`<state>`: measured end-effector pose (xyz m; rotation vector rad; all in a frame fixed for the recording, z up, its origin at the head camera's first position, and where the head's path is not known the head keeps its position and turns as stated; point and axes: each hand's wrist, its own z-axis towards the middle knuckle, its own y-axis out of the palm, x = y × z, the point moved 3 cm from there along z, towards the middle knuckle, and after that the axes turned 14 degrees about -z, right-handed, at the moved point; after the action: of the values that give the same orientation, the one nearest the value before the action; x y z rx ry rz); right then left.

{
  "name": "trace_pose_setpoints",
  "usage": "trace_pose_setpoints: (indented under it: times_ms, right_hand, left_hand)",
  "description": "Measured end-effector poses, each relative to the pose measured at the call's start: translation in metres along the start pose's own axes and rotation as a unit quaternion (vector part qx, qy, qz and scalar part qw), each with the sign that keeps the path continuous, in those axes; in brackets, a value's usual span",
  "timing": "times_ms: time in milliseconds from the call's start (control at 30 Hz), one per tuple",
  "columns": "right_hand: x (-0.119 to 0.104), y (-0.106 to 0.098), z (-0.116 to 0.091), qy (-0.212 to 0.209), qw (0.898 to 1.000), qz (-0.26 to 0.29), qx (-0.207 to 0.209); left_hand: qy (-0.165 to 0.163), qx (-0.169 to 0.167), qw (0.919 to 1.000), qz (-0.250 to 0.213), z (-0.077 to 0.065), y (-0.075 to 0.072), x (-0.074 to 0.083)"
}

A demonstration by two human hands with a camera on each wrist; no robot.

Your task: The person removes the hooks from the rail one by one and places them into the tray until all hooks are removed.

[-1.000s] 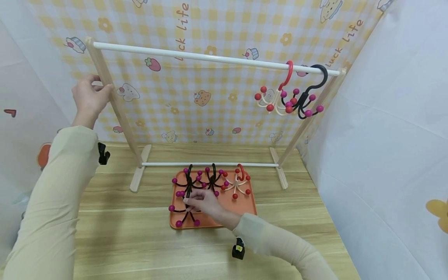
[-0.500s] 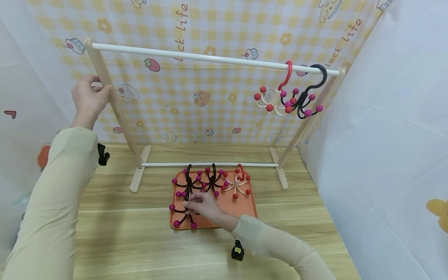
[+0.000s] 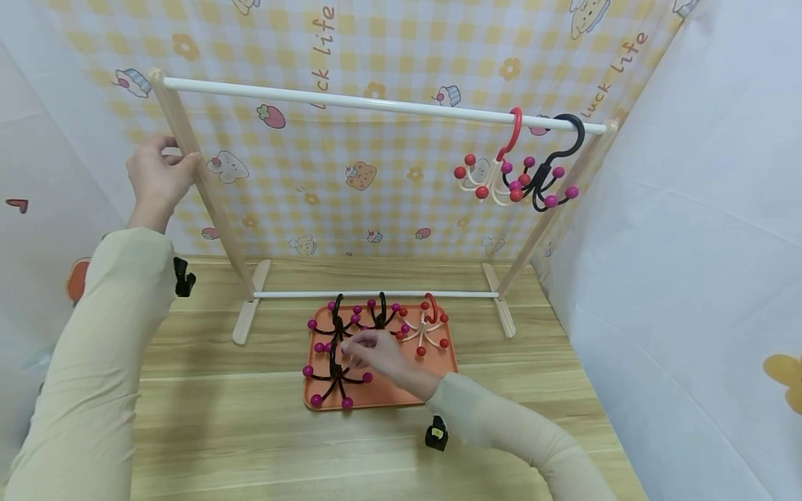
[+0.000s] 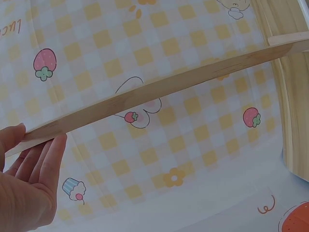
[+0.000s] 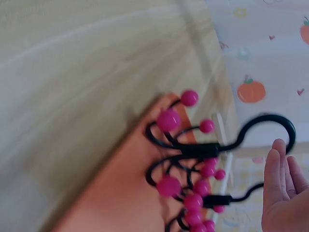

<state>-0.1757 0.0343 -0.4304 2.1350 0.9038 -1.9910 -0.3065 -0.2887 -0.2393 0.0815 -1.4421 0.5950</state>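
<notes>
My left hand [image 3: 158,177] grips the left wooden post [image 3: 219,216] of a hanging rack, thumb on one side and fingers on the other. Over the orange tray [image 3: 401,396], my right hand [image 3: 379,356] has its fingertips right beside the hook of the front black octopus hanger [image 3: 336,374], which has magenta ball ends and sits on the tray with its hook up. In the right wrist view the fingers [image 5: 273,176] are straight and hold nothing. Behind it are two more black hangers [image 3: 379,320] and a white hanger [image 3: 423,330] with a red hook and red balls.
From the white top bar [image 3: 351,99], a red-hooked hanger [image 3: 500,174] and a black hanger [image 3: 542,177] hang near the right post [image 3: 526,236]. A white lower bar [image 3: 282,294] runs behind the tray. Checked cloth [image 3: 388,195] covers the wall behind.
My right hand has let go of the front black hanger and moved slightly right and away from it. The hanger stays on the tray. My left hand keeps its place on the post.
</notes>
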Motion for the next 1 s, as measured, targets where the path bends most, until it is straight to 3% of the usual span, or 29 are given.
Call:
trace_pose_setpoints:
  times_ms: [100, 433, 1000]
  right_hand:
    - [-0.014, -0.015, -0.003, -0.003, 1.000, -0.014, 0.011]
    - [-0.012, -0.060, 0.019, -0.001, 0.998, -0.020, 0.061]
    - [-0.057, -0.121, 0.023, -0.019, 0.992, -0.003, 0.127]
  left_hand:
    - [-0.001, 0.000, 1.0000, -0.003, 0.000, 0.000, 0.000]
    - [-0.001, 0.000, 1.0000, -0.003, 0.000, 0.000, 0.000]
    - [-0.003, 0.000, 0.9999, -0.011, -0.001, 0.001, 0.001]
